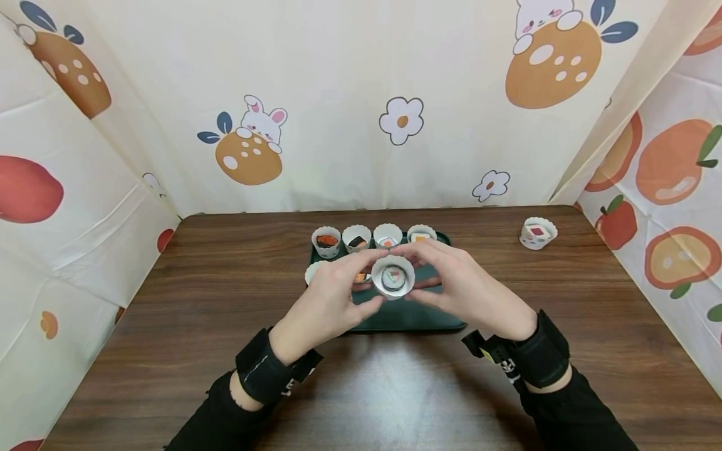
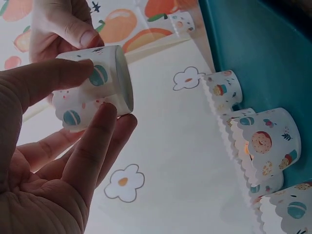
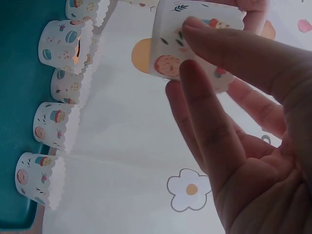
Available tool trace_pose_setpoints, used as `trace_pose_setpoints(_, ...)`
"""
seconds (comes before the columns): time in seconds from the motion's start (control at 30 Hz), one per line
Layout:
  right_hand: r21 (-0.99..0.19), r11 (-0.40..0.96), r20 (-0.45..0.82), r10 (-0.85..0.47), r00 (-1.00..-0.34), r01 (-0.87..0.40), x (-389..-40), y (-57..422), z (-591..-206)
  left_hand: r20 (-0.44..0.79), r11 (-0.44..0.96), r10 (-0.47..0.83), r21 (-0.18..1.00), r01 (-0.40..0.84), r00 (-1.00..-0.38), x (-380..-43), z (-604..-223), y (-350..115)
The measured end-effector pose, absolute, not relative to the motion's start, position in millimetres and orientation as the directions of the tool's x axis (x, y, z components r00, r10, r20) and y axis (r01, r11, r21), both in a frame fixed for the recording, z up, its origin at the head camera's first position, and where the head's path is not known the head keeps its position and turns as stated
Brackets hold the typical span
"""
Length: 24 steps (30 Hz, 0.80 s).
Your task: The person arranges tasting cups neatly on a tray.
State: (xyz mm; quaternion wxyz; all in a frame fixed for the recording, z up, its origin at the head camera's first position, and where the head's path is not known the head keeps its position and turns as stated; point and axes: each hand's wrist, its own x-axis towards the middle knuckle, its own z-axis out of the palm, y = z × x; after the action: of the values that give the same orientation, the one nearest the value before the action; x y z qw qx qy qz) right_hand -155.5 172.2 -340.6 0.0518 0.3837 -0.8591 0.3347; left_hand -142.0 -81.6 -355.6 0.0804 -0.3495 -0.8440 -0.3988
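A white scalloped paper cup (image 1: 393, 277) with a small rolled sushi-like piece inside is raised above the green tray (image 1: 406, 321). My left hand (image 1: 333, 294) holds its left side, thumb and fingers around the wall. From the other side my right hand (image 1: 470, 285) grips the same cup. In the left wrist view the cup (image 2: 109, 80) shows printed macarons, and fingers of both hands touch it. The right wrist view shows thumb and fingertips on the wall of the cup (image 3: 168, 61).
On the tray's far side stand several similar cups in a row, among them one with an orange-red topping (image 1: 326, 242). Two more, including a cup (image 1: 313, 270) at the left, are partly hidden by my left hand. Another cup (image 1: 538, 233) stands alone on the wooden table (image 1: 225, 300) at far right.
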Motion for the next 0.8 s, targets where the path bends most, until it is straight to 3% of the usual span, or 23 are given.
trace_pose_setpoints(0.37,-0.639,0.439,0.323,-0.593,-0.738,-0.632,-154.9,173.0,-337.3,0.441,0.478,0.52,0.559,0.677,-0.731,-141.9,-357.3,-80.9)
trace_pose_setpoints(0.8,-0.585,0.407,0.364,-0.641,-0.675,-0.702,-153.2,176.0,-336.7,0.428,0.472,0.546,0.554,0.686,-0.72,-141.4,-358.0,-79.1)
